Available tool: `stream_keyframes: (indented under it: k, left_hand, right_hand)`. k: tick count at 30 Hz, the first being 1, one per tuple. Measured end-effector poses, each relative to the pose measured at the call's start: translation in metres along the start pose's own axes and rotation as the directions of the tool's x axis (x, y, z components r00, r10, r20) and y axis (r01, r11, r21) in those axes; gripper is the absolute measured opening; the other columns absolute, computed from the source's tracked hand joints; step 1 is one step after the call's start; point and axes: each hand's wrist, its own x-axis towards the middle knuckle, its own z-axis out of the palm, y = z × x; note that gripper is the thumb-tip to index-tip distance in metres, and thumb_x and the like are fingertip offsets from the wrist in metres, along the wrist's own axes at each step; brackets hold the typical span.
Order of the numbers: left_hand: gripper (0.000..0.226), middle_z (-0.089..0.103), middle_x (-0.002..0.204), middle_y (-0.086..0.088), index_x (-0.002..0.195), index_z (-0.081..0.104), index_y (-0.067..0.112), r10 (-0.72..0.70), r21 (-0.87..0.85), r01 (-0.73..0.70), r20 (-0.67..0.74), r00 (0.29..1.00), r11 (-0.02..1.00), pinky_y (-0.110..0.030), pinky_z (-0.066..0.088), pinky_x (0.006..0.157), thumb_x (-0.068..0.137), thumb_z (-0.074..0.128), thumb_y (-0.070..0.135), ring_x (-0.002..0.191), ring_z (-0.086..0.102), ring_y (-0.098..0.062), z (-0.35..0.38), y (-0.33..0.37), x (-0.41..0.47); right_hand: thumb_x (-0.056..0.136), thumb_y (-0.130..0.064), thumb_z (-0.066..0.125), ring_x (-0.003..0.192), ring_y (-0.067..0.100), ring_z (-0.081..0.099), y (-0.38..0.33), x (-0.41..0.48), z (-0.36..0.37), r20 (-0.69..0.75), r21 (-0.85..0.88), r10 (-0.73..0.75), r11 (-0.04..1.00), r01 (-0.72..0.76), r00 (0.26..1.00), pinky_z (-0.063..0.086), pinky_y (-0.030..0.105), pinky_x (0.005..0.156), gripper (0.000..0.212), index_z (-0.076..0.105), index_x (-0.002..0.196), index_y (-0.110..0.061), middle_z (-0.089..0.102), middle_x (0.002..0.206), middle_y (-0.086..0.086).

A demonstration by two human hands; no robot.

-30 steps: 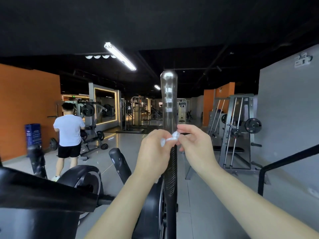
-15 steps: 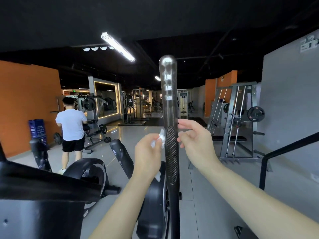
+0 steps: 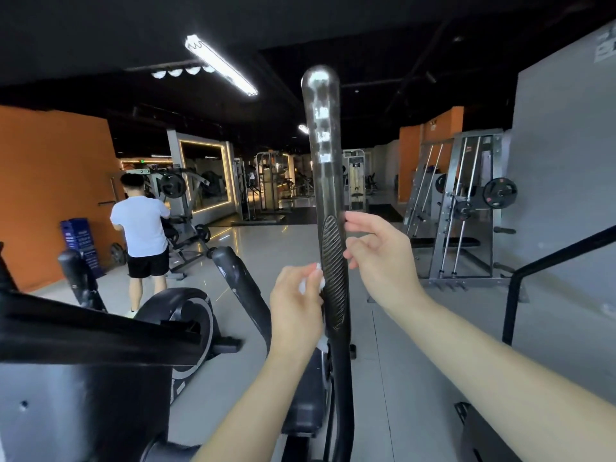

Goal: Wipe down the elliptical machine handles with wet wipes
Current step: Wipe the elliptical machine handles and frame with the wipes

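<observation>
Fingers of the left hand (image 3: 295, 305) pinch a wet wipe (image 3: 311, 281) against the elliptical handle (image 3: 328, 208) beside its ribbed grip, pressing moisture on; the right hand (image 3: 380, 253) hovers open, empty, probably ready to steady it.

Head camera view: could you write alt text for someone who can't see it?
A person's left hand presses a white wet wipe against an upright black elliptical handle, while the open right hand hovers beside it. Behind, a gym floor with a person in a white shirt.
</observation>
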Motion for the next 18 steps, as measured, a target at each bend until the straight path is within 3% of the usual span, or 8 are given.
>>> stream_keyframes:
  k: [3, 7, 9, 11, 14, 16, 18]
  left_hand:
    - [0.017, 0.064, 0.090, -0.002, 0.096, 0.073, 0.024, -0.069, 0.040, 0.067, 0.044, 0.997, 0.997, -0.008, 0.044, 0.064, 0.104, 0.059, 0.028, 0.088, 0.063, -0.019, -0.004, -0.022, -0.019]
    - [0.014, 0.070, 0.092, -0.005, 0.100, 0.074, 0.027, -0.049, -0.074, 0.045, -0.047, 0.998, 0.996, -0.017, 0.050, 0.063, 0.102, 0.061, 0.030, 0.069, 0.065, -0.001, -0.003, 0.015, 0.003]
    - [0.013, 0.071, 0.098, -0.002, 0.102, 0.072, 0.028, -0.027, -0.108, 0.018, -0.081, 0.996, 0.994, -0.009, 0.047, 0.056, 0.103, 0.060, 0.028, 0.073, 0.066, 0.002, 0.001, 0.036, 0.016]
    - [0.016, 0.070, 0.098, -0.004, 0.098, 0.070, 0.036, 0.001, -0.095, -0.007, -0.062, 0.998, 0.995, -0.013, 0.049, 0.063, 0.104, 0.057, 0.030, 0.077, 0.067, -0.003, 0.005, 0.035, 0.019]
    - [0.022, 0.067, 0.093, -0.003, 0.089, 0.066, 0.039, -0.012, 0.063, 0.012, 0.000, 1.000, 0.998, -0.022, 0.050, 0.076, 0.105, 0.055, 0.029, 0.084, 0.067, -0.011, 0.001, 0.001, -0.004]
    - [0.022, 0.064, 0.092, -0.002, 0.089, 0.067, 0.032, -0.090, 0.111, 0.083, 0.059, 0.994, 0.990, -0.024, 0.053, 0.061, 0.105, 0.053, 0.030, 0.078, 0.068, -0.017, -0.004, -0.021, -0.026]
    - [0.021, 0.065, 0.097, -0.001, 0.091, 0.069, 0.024, -0.131, 0.152, 0.116, 0.097, 0.987, 0.982, -0.012, 0.048, 0.049, 0.105, 0.054, 0.024, 0.073, 0.068, -0.011, -0.010, -0.030, -0.040]
  right_hand:
    - [0.096, 0.008, 0.054, 0.069, 0.003, 0.066, 0.008, -0.004, 0.001, 0.006, -0.006, 0.019, 1.000, -0.019, 1.000, 0.054, 0.020, 0.063, 0.042, 0.069, 0.122, -0.021, 0.069, 0.115, -0.006]
    - [0.096, 0.008, 0.055, 0.071, 0.005, 0.067, 0.006, -0.004, 0.000, 0.012, -0.002, 0.030, 1.000, -0.030, 0.999, 0.053, 0.021, 0.064, 0.041, 0.070, 0.123, -0.019, 0.071, 0.111, -0.009]
    - [0.096, 0.007, 0.055, 0.071, 0.004, 0.068, 0.003, -0.003, 0.000, 0.017, 0.000, 0.031, 1.000, -0.031, 0.999, 0.054, 0.019, 0.063, 0.039, 0.070, 0.121, -0.019, 0.072, 0.108, -0.010]
    - [0.096, 0.007, 0.055, 0.070, 0.003, 0.067, 0.002, -0.003, -0.001, 0.016, -0.001, 0.035, 0.999, -0.035, 0.999, 0.053, 0.019, 0.062, 0.039, 0.070, 0.122, -0.017, 0.072, 0.109, -0.009]
    - [0.096, 0.007, 0.055, 0.071, 0.004, 0.068, 0.007, -0.008, -0.001, 0.011, -0.010, 0.056, 0.998, -0.056, 0.998, 0.053, 0.020, 0.062, 0.039, 0.069, 0.125, -0.016, 0.071, 0.111, -0.010]
    - [0.096, 0.006, 0.055, 0.072, 0.005, 0.068, 0.010, -0.013, -0.002, 0.016, -0.018, 0.064, 0.998, -0.064, 0.998, 0.053, 0.021, 0.064, 0.040, 0.069, 0.124, -0.018, 0.071, 0.111, -0.011]
    - [0.096, 0.005, 0.056, 0.073, 0.005, 0.068, 0.014, -0.019, -0.002, 0.018, -0.040, 0.069, 0.997, -0.068, 0.997, 0.054, 0.023, 0.067, 0.039, 0.069, 0.122, -0.020, 0.070, 0.111, -0.010]
